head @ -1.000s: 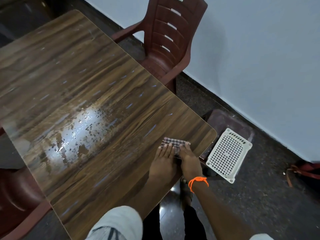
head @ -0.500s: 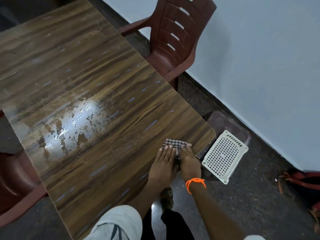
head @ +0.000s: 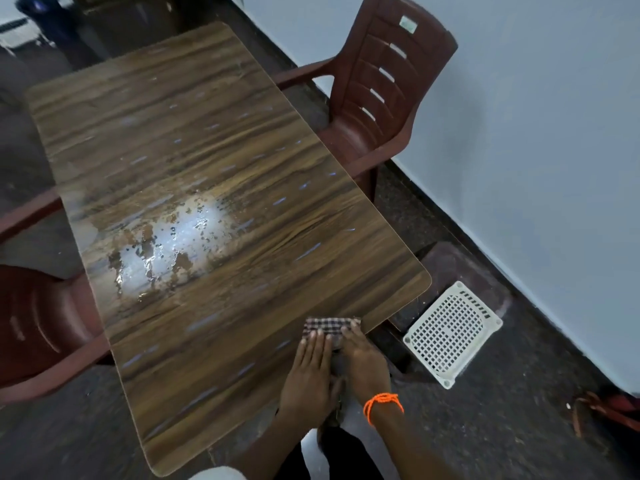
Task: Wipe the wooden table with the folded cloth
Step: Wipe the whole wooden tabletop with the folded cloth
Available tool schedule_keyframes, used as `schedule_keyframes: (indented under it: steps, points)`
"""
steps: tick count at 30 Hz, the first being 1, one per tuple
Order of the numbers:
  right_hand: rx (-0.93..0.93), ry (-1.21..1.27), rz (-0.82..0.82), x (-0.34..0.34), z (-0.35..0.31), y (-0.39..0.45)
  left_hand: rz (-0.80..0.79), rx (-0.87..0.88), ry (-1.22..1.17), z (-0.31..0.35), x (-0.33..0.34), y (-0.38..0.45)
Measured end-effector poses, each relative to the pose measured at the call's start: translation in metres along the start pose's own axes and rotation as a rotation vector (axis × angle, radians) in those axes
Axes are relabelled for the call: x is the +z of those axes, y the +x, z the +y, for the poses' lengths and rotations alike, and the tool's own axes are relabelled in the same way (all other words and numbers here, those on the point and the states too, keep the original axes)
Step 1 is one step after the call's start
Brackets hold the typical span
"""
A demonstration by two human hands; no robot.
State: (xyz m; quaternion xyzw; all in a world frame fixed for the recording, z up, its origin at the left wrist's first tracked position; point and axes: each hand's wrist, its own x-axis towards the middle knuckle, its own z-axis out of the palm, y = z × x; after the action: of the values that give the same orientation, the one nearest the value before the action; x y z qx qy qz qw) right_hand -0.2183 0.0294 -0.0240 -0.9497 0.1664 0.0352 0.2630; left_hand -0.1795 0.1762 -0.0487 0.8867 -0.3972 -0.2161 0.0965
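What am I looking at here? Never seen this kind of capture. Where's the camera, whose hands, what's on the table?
There is no machine. A person wears one wide-angle camera on the head, looking forward and down, so the wooden table looks stretched and the arms enter from the bottom edge. The left hand and the right hand, the one with the orange thread at its wrist, lie side by side with flat fingers pressing a folded checked cloth onto the table's near edge, close to its right corner. Nothing is gripped. A wet, shiny patch sits mid-table, left of the cloth. A brown plastic chair stands by the wall, and a white perforated plastic panel lies on the floor to the right.
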Motion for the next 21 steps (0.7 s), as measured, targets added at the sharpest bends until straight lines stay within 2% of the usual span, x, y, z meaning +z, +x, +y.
schedule_keyframes:
  steps: [3, 7, 12, 16, 18, 21]
  points:
    - [0.052, 0.068, 0.05, -0.006, 0.01, 0.014, 0.02, -0.012, 0.036, 0.008, -0.011, 0.027]
    - [-0.027, 0.03, 0.029, -0.004, 0.002, 0.043, -0.024, -0.094, 0.093, -0.009, -0.019, 0.043]
    - [-0.181, 0.03, -0.072, 0.018, -0.035, 0.042, -0.023, -0.2, 0.09, -0.039, -0.019, 0.002]
    - [-0.234, 0.059, -0.089, 0.029, -0.046, 0.014, -0.024, -0.215, 0.05, -0.034, -0.003, -0.044]
    - [-0.215, 0.042, -0.066, 0.034, -0.038, -0.001, -0.065, -0.193, 0.053, -0.024, 0.003, -0.051]
    - [-0.088, 0.078, 0.022, 0.033, -0.025, -0.011, -0.06, -0.148, 0.027, -0.016, 0.003, -0.037]
